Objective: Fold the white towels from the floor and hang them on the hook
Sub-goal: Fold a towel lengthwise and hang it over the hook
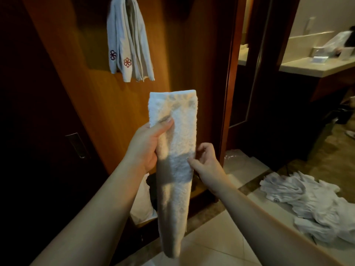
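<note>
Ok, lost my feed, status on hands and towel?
Left hand grips folded towel; right hand pinches its edge. Hung towels above. Path clear.

You hold a folded towel (175, 150) of thick white terry cloth — its nap looped and rough, fully matt. The hung towels (128, 39) above look thinner and flatter-woven, with small embroidered flower motifs (one purple, one red). Behind them the wall panel (92, 77) is warm brown wood with a smooth satin sheen. The floor tiles (215, 244) are pale, glossy stone or ceramic — which, you cannot tell. The pile of towels (311, 206) on them is crumpled white cloth.
</note>
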Available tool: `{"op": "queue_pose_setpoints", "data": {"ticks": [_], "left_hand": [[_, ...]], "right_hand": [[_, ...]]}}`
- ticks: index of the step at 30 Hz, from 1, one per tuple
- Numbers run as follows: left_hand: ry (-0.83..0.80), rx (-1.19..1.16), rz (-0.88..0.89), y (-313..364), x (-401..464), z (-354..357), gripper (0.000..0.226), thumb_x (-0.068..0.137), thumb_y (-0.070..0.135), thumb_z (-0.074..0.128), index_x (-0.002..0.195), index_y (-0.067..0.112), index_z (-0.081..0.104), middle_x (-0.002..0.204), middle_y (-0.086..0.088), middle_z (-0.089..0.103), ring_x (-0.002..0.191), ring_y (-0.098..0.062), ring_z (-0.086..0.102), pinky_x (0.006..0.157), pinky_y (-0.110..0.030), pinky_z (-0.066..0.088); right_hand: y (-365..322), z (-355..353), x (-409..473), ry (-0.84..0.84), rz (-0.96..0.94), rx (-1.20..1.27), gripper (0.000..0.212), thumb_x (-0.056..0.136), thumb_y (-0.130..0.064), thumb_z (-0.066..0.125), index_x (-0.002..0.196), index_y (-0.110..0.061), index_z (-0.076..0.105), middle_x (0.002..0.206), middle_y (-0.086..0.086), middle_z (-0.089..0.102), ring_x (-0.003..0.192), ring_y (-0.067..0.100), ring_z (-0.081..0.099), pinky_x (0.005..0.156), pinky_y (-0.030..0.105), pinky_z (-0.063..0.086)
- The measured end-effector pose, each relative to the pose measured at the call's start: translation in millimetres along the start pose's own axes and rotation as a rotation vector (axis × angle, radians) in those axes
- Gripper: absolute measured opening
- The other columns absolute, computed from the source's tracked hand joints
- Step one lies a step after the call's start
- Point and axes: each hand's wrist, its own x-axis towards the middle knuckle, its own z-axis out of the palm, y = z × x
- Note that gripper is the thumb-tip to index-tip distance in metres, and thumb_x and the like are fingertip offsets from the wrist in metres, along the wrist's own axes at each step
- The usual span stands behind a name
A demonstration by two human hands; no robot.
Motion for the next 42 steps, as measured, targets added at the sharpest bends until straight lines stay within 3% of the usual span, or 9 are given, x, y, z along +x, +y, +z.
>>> {"op": "queue_pose_setpoints", "data": {"ticks": [5,13,20,24,26,29,33,37,42], "left_hand": [[-0.021,0.060,0.052,14.3,4.8,-4.5,0.033,0.076,0.035,0.080,0.108,0.027,0.073,0.109,0.002,0.076,0.100,-0.017,0.073,0.073,-0.032,0.060],[-0.078,0.062,0.124,38.2,12.3,-18.5,0.021,0.083,0.028,0.077,0.103,0.024,0.080,0.116,-0.004,0.074,0.109,-0.021,0.070,0.078,-0.029,0.059],[-0.122,-0.018,0.189,42.9,14.9,-20.2,0.043,0.075,0.033,0.085,0.113,0.018,0.074,0.122,-0.010,0.071,0.116,-0.030,0.067,0.088,-0.040,0.057],[-0.190,-0.083,0.190,44.5,12.4,-15.1,0.045,0.077,0.031,0.084,0.116,0.014,0.072,0.124,-0.014,0.069,0.119,-0.035,0.064,0.088,-0.043,0.057],[-0.192,-0.107,0.179,46.0,11.0,-9.8,0.046,0.079,0.029,0.081,0.119,0.012,0.068,0.123,-0.014,0.069,0.118,-0.035,0.064,0.088,-0.045,0.057],[-0.177,-0.126,0.158,48.7,9.7,-1.7,0.041,0.083,0.028,0.075,0.120,0.013,0.066,0.119,-0.012,0.071,0.115,-0.034,0.066,0.087,-0.047,0.057],[-0.170,-0.123,0.115,51.3,5.7,9.8,0.029,0.083,0.027,0.074,0.110,0.016,0.072,0.110,-0.009,0.075,0.108,-0.031,0.070,0.079,-0.043,0.060],[-0.180,-0.096,0.103,55.9,3.7,18.5,0.038,0.083,0.028,0.072,0.117,0.014,0.066,0.113,-0.010,0.074,0.109,-0.032,0.070,0.082,-0.045,0.060],[-0.277,-0.058,0.065,61.4,1.2,22.5,0.035,0.083,0.027,0.071,0.116,0.013,0.069,0.114,-0.013,0.072,0.112,-0.036,0.068,0.088,-0.048,0.058]], "right_hand": [[-14.6,10.0,0.5,-0.052,-0.107,-0.133,0.015,0.085,-0.059,0.060,0.099,-0.062,0.056,0.103,-0.026,0.068,0.092,-0.004,0.068,0.070,0.004,0.049],[-29.6,21.2,7.8,0.077,-0.211,-0.124,0.016,0.097,-0.048,0.040,0.090,-0.052,0.054,0.082,-0.018,0.063,0.069,0.004,0.060,0.058,0.020,0.048],[-46.8,11.0,5.4,0.078,-0.272,-0.180,0.015,0.100,-0.045,0.038,0.100,-0.052,0.052,0.090,-0.012,0.063,0.075,0.011,0.062,0.062,0.022,0.048],[-53.8,-0.6,2.9,-0.015,-0.150,0.045,0.023,0.101,-0.035,0.053,0.123,-0.042,0.051,0.105,-0.013,0.071,0.095,0.012,0.071,0.081,0.034,0.059],[-56.7,-6.0,3.3,-0.078,-0.029,0.273,0.046,0.092,-0.033,0.064,0.134,-0.024,0.048,0.115,-0.002,0.073,0.106,0.020,0.072,0.088,0.041,0.059],[-60.9,-14.5,0.4,-0.238,0.150,0.573,0.049,0.083,-0.023,0.067,0.129,-0.009,0.059,0.123,0.017,0.069,0.117,0.033,0.066,0.099,0.049,0.054],[-60.6,-25.5,-1.9,-0.389,0.203,0.593,0.034,0.082,-0.016,0.067,0.116,-0.012,0.073,0.116,0.012,0.073,0.111,0.025,0.069,0.092,0.039,0.058],[-66.2,-30.3,-0.4,-0.485,0.191,0.663,0.063,0.066,-0.018,0.093,0.123,-0.008,0.068,0.121,0.015,0.071,0.114,0.027,0.068,0.095,0.039,0.057],[-66.7,-37.0,-0.6,-0.588,0.226,0.666,0.071,0.056,-0.019,0.099,0.119,-0.004,0.071,0.120,0.018,0.071,0.113,0.029,0.068,0.094,0.041,0.057]]}}
